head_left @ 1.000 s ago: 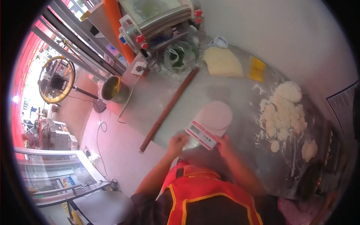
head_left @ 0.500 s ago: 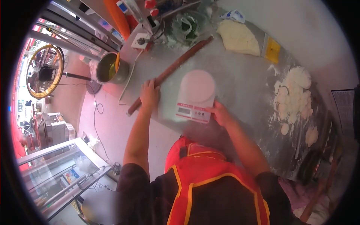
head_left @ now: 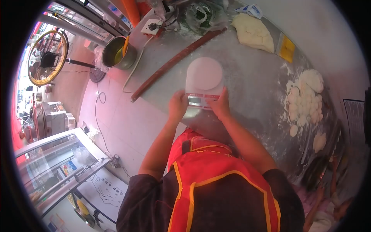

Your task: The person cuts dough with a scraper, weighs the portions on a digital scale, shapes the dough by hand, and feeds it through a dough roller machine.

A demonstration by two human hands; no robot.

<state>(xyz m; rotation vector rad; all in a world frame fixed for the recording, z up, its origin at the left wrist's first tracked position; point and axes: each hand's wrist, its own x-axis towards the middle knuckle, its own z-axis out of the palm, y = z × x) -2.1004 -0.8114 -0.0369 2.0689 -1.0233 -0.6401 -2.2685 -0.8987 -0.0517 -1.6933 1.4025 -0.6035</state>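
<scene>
A white kitchen scale (head_left: 205,73) with a round plate and a red-trimmed front panel rests on the grey worktop. My left hand (head_left: 178,104) grips its left front edge. On the other side my right hand (head_left: 219,103) holds the right front corner, with the thumb lying over the panel near the buttons. The small display faces me; its reading is too small to make out. Left of the scale, a long brown rolling pin (head_left: 176,63) lies diagonally, touched by neither hand.
A big dough slab (head_left: 253,33) and a yellow scraper (head_left: 286,48) lie at the back right. Several floured dough pieces (head_left: 303,102) are at the right. A metal pot (head_left: 118,54), a power strip (head_left: 152,27) and a plastic bag (head_left: 203,17) stand left and behind. Another person's arm (head_left: 317,205) shows lower right.
My left hand has let go of the rolling pin and moved right to the scale's left edge. The scale sits slightly farther from me, with my right hand still on it.
</scene>
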